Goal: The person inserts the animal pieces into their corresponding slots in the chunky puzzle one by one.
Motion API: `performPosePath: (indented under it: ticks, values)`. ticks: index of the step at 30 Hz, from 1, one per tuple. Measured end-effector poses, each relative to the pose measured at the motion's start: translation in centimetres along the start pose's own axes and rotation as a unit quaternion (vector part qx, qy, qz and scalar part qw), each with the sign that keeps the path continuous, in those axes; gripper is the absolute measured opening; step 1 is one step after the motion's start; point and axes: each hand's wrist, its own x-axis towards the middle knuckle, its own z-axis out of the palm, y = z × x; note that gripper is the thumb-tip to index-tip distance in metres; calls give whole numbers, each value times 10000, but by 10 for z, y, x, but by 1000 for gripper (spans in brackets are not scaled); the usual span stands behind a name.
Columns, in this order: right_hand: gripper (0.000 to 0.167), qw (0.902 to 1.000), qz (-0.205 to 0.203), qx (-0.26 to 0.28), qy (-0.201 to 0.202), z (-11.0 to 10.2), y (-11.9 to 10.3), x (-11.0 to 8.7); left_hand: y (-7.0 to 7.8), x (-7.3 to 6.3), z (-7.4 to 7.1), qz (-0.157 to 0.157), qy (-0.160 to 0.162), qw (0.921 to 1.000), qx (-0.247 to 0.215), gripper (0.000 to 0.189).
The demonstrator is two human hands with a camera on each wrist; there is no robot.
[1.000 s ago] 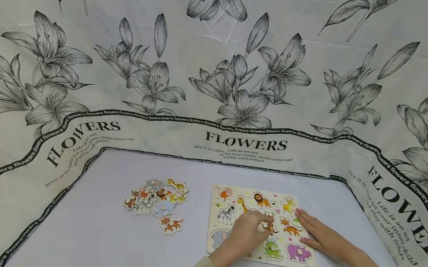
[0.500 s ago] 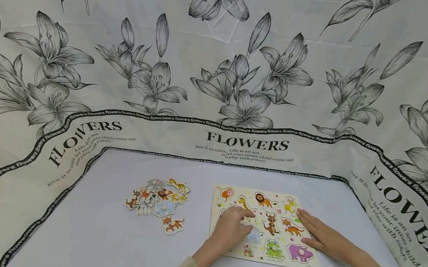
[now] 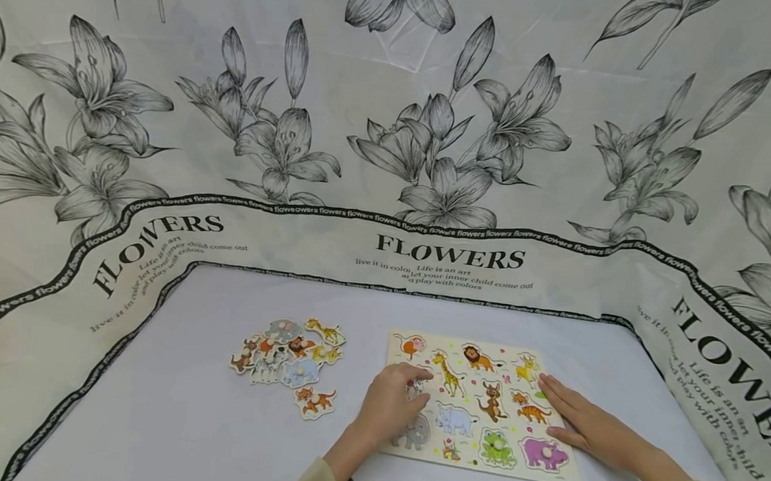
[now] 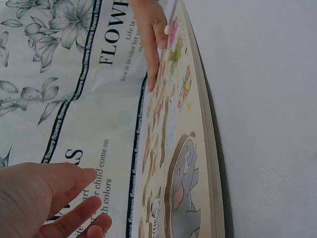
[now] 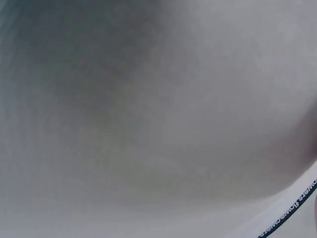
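Observation:
A wooden animal puzzle board (image 3: 421, 451) lies on the white surface in the head view. The green frog piece (image 3: 498, 448) and purple hippo piece (image 3: 544, 454), each with a knob, sit in its front right part. My left hand (image 3: 388, 402) hovers over the board's left edge, thumb and fingers apart and holding nothing. The same left hand (image 4: 54, 201) shows above the board in the left wrist view, near the grey elephant picture (image 4: 184, 186). With straight fingers, my right hand (image 3: 593, 425) rests on the board's right edge.
A loose pile of animal pieces, among them a zebra piece (image 3: 268, 365), lies left of the board. A fox-like orange piece (image 3: 314, 402) lies just in front of the pile. Flower-printed cloth (image 3: 449, 265) rises behind and at both sides. The right wrist view is mostly blurred.
My left hand has moved left across the board, from the kangaroo picture to the left edge, uncovering the giraffe, kangaroo and light-blue animal pictures. My right hand stays on the right edge.

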Motion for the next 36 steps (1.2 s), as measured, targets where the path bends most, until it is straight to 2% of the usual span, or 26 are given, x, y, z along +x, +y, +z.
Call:
performPosePath:
  ticks: [15,22,36]
  values:
    - [73,9996,-179,-83,190,1,2,0,-32,-9,-19,-373,80,9993,-40,25]
    - [73,9998,-148,-49,154,1,1,1,-47,-15,-33,-548,8,9985,-68,26]
    - [72,9994,-241,-126,212,0,-1,1,-73,-25,-62,-446,-172,9988,50,30]
